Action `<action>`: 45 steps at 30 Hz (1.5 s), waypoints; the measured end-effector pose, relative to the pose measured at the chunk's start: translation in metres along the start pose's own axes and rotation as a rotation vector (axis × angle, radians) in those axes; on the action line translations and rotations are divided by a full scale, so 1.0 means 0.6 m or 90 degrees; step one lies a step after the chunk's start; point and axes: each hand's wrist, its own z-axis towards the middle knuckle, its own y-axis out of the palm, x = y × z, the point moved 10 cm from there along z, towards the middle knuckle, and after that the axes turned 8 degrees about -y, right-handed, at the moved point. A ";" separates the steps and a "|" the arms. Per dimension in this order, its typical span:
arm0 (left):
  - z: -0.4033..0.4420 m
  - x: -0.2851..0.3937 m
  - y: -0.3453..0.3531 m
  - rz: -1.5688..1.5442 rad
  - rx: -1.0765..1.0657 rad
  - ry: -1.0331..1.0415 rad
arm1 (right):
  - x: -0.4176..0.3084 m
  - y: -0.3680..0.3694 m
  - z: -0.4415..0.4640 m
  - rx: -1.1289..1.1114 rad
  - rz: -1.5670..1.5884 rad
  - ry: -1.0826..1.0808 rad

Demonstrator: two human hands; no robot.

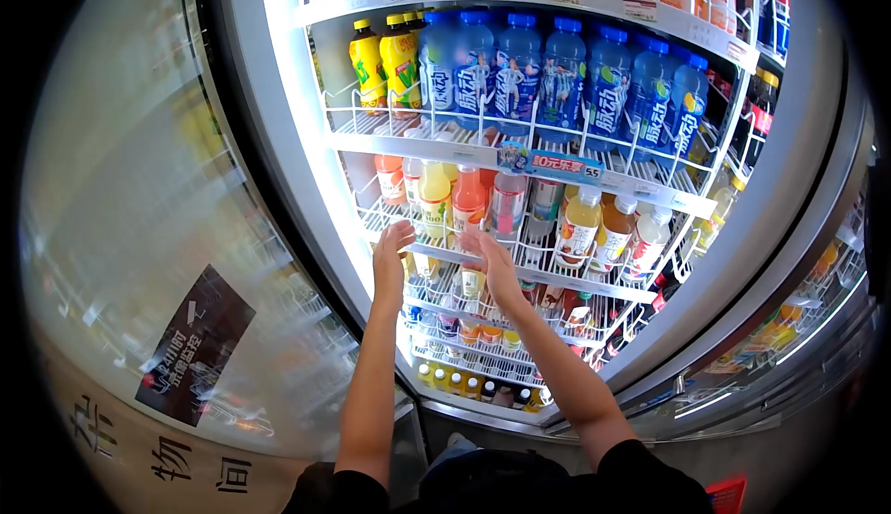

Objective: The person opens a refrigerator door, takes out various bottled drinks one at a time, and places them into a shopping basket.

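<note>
Both my arms reach forward into a lit drinks fridge. My left hand is open, its fingers stretched up, in front of the third wire shelf. Facing it, my right hand is also open with fingers extended. Neither holds anything. Just beyond them stand a bottle of yellow drink and a bottle of pink-orange drink, nearest to the right fingertips. Whether any fingertip touches the shelf edge or a bottle, I cannot tell. Farther right are an amber bottle and a white-capped pale bottle.
Above is a row of blue bottles beside yellow bottles, behind wire rails. Lower shelves hold small cups and more bottles. A glass door lies at the left, another door at the right. A red object is at bottom right.
</note>
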 end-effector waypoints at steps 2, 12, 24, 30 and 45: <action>0.032 0.003 0.002 -0.004 -0.010 -0.005 | 0.009 0.014 0.031 -0.014 -0.013 0.001; 0.202 -0.007 0.036 -0.039 -0.129 -0.003 | 0.015 0.067 0.116 -0.034 -0.204 -0.013; 0.231 -0.024 0.076 0.018 -0.244 0.006 | 0.072 0.061 0.156 0.048 -0.428 -0.061; 0.206 -0.016 0.059 -0.047 -0.296 -0.007 | 0.057 0.055 0.135 0.046 -0.297 -0.028; 0.085 0.062 0.034 -0.131 -0.274 0.093 | -0.039 0.093 0.063 -0.055 -0.208 -0.191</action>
